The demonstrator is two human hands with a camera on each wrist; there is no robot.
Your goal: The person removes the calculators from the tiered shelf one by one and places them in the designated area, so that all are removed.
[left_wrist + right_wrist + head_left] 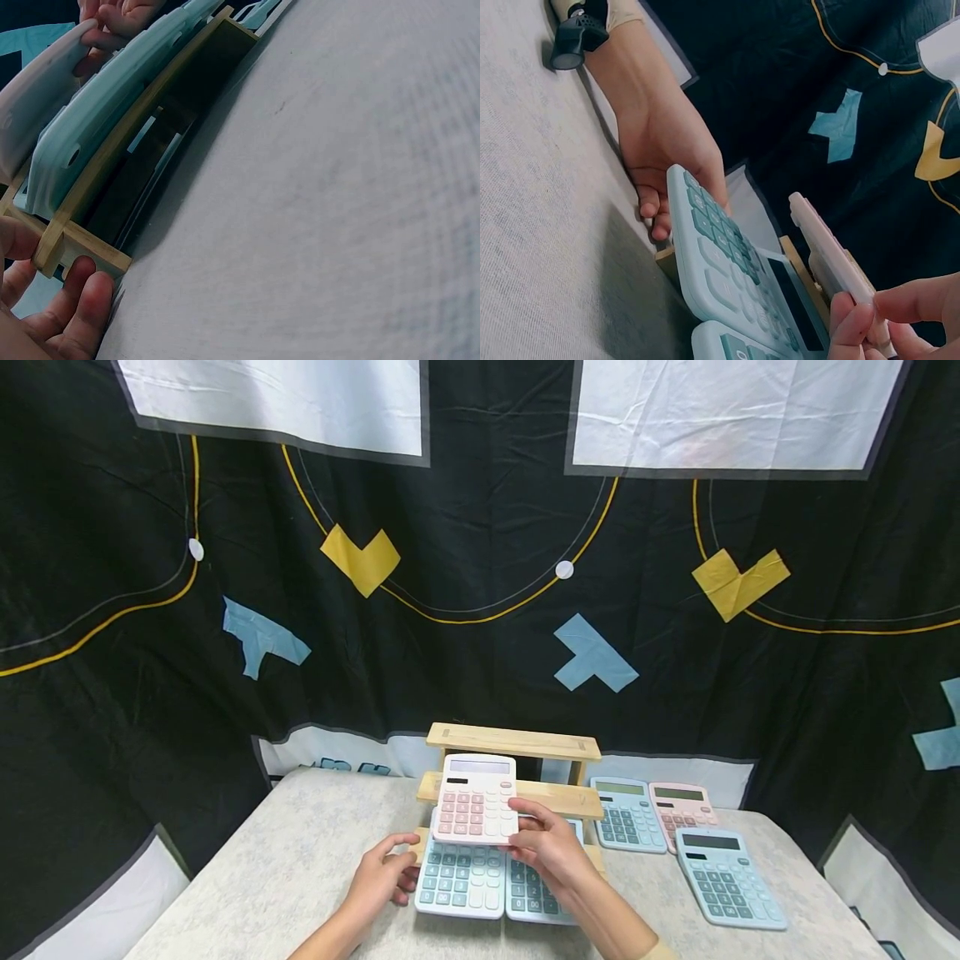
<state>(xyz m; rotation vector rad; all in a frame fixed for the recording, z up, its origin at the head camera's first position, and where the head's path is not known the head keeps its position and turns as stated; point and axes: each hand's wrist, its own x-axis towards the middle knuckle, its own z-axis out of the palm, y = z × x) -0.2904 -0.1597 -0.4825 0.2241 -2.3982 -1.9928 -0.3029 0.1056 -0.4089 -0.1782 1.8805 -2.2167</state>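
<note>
My right hand (551,847) pinches a pink-and-white calculator (480,797) by its right edge, thumb on one face and fingers behind. It is held upright, keys toward me, in front of the middle shelf of a tiered wooden stand (513,740). Two light blue calculators, one left (457,887) and one right (534,893), lean side by side on the lowest tier; the pink one overlaps their tops in the head view. At the stand's left end, my left hand (378,878) grips the wooden frame (49,247) between thumb and fingers.
Right of the stand lie a blue calculator (626,814), a pink calculator (681,806) beside it, and another blue calculator (727,877) nearer me. All rest on a pale mottled tabletop (300,843). A black patterned cloth (480,677) hangs behind the table.
</note>
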